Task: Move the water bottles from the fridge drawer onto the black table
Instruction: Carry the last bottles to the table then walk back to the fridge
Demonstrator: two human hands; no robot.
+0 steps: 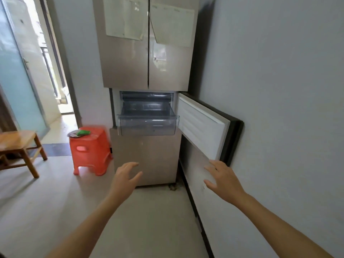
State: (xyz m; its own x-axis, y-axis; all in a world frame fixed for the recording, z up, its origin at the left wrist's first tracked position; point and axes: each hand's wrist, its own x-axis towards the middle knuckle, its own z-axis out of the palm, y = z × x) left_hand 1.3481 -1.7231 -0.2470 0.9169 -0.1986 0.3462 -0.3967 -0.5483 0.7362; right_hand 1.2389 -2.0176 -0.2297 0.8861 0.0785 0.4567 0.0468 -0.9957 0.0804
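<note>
At the far left stood a frosted glass door (16, 86), and beside it an open doorway (55, 71) let in hard daylight. Below them a low wooden stool (16, 140) sat on the pale grey floor (55, 202), with a dark mat (55, 148) lying just behind it. Next came an orange plastic stool (91, 149), close against the fridge's left side, carrying a metal plate (73, 134) with a green object (83, 132) on it; I could not tell what that was.

The person's left hand (126, 175) was stretched forward in the air, low in front of the fridge, fingers spread and slightly curved, holding nothing.

The beige fridge (149, 155) filled the middle of the room. Its 2 upper doors were closed and each had a sheet of paper (124, 17) stuck on it. Under them the clear plastic fridge drawer (147, 125) was pulled out, jutting past the cabinet front. Through its see-through walls I could make out no water bottles, and the black bench was outside what I could see.

The small compartment door (201, 125) was swung wide to the right, its white inner face showing and its dark outer edge near the wall.

The right hand (221, 178) reached forward below that door, fingers straight and splayed, gripping nothing and touching nothing I could be sure of.

At the far right ran a plain grey wall (279, 90), with a dark skirting strip (195, 205) where it met the floor.
</note>
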